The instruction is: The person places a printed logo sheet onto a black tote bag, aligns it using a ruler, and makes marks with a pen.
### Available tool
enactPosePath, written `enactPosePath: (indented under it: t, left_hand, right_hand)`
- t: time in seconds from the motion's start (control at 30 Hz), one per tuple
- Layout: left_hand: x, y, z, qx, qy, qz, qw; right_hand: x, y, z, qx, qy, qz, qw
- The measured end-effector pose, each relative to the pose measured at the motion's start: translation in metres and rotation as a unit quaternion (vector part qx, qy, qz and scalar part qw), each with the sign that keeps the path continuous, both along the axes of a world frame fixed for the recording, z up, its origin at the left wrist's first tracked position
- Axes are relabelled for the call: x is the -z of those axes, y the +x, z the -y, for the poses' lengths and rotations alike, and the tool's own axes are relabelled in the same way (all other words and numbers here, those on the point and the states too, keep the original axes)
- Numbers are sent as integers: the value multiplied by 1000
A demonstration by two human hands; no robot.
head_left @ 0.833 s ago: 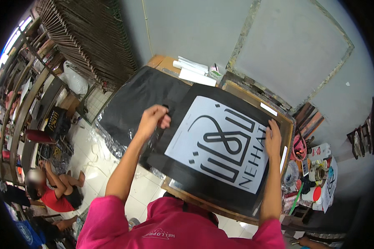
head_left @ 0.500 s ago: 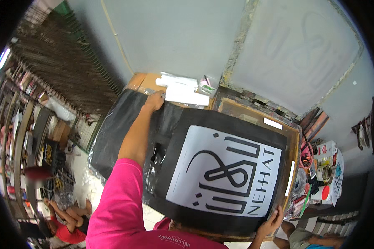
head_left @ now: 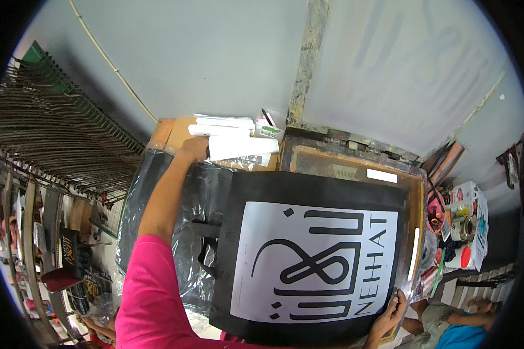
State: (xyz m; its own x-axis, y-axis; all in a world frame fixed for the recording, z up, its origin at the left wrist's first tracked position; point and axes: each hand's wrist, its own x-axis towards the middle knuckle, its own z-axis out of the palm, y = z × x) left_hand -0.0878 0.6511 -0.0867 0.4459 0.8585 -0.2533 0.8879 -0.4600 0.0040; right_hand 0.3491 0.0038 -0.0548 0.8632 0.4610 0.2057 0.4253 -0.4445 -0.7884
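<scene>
Black cloth (head_left: 314, 187): lay nearly flat over the frame (head_left: 418, 200), toward the right edge of the bench (head_left: 167, 135); looked light, limp and easily creased, best taken by two corners.
White panel (head_left: 317, 262): lay face up on the cloth; loose or fixed, could not be told.
Right hand (head_left: 392, 312): had fingers loosely curled at the cloth's near right edge; any pinch was unclear.
Left hand (head_left: 197, 150): was beside the rolls (head_left: 243, 148) at the bench's far edge; fingers hidden, its hold could not be told.

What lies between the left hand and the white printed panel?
In the head view, clear plastic comes first from the left hand, then the bare border of the black sheet around the white printed panel.
</scene>
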Motion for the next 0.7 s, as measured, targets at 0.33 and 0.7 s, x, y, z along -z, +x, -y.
enactPosePath:
  t: [0.33, 0.7]
  left_hand:
    - [-41, -20, -10, 192, 161, -206, 946]
    - [-188, -24, 25, -58, 253, -140, 956]
  right_hand:
    - [6, 3, 9, 3, -33, 24, 999]
    - [3, 2, 6, 2, -18, 16, 1000]
